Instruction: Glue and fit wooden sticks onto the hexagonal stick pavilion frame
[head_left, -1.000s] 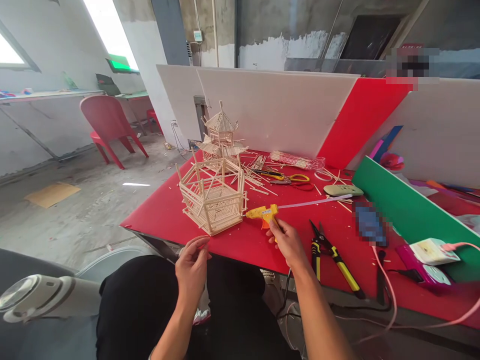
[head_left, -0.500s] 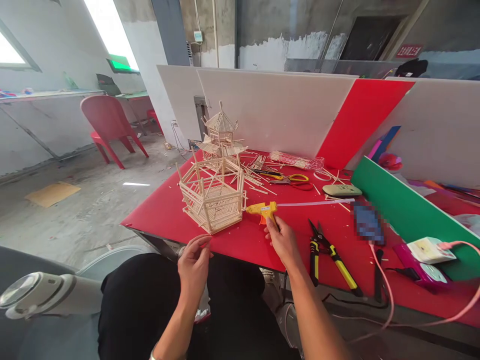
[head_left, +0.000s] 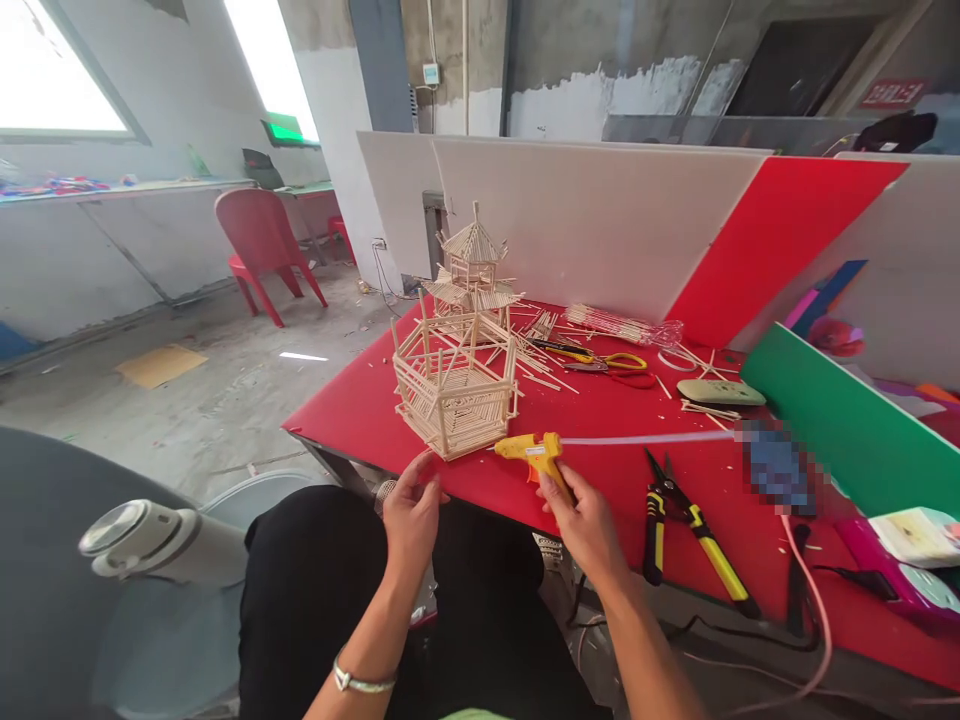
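Note:
A yellow hot glue gun [head_left: 536, 450] with a long clear glue stick out of its back is held by the grip in my right hand [head_left: 581, 510]. Its nozzle points left, close to the front right base corner of a six-sided frame [head_left: 454, 400] built from thin wooden sticks. My left hand [head_left: 412, 505] is at the table's front edge, just below that frame's near corner. Its thumb and fingers are curled together; whatever may be between them is too small to make out. Behind the frame stands a tiered stick pagoda [head_left: 475, 265] with pointed roofs.
On the red table [head_left: 360, 410] lie black-and-yellow snips [head_left: 694, 530], yellow-handled pliers [head_left: 622, 362], loose sticks and a bagged bundle of sticks [head_left: 619, 322]. A blurred phone-like object [head_left: 780, 465], a magenta power strip [head_left: 900, 560] and a green board [head_left: 847, 410] take up the right side.
The view has turned slightly left, so everything sits further right. The glue gun's nozzle has come down lower, nearer the frame's base. My left hand stays by the near corner.

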